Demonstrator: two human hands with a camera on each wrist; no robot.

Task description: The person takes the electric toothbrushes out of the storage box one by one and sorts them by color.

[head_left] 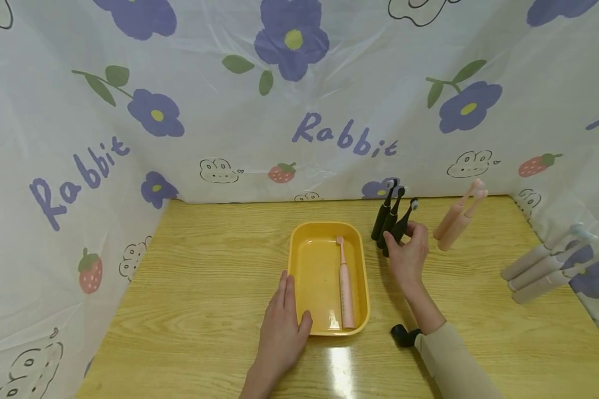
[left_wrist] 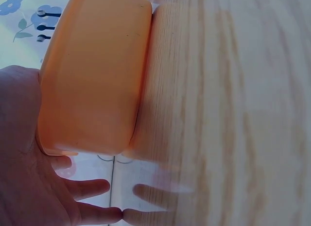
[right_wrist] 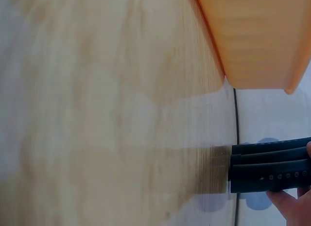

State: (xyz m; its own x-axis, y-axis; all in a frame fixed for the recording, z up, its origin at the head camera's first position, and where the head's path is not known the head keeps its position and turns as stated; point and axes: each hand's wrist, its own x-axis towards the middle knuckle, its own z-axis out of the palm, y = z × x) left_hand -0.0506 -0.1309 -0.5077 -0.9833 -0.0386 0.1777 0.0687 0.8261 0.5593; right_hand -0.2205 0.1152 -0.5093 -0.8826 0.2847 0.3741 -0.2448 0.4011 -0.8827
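Note:
My right hand [head_left: 410, 255] grips the nearest black electric toothbrush [head_left: 401, 226] between thumb and fingers. It stands upright in a tight row with two more black toothbrushes [head_left: 386, 218]. In the right wrist view, fingertips touch the button side of the black handle [right_wrist: 272, 177], whose base is right at the table. My left hand [head_left: 282, 327] rests along the left side of the yellow tray [head_left: 314, 282], thumb at its near corner and fingers straight. Inside the tray, toward the right wall, a pink electric toothbrush [head_left: 346, 293] lies with its head pointing away.
Right of the black row stand two pink toothbrushes [head_left: 454, 227]. Farther right, several white toothbrushes [head_left: 536, 277] stand near the table's right edge. A printed curtain [head_left: 229, 127] hangs behind the wooden table [head_left: 204, 277]. A small black device [head_left: 404, 335] is at my right wrist.

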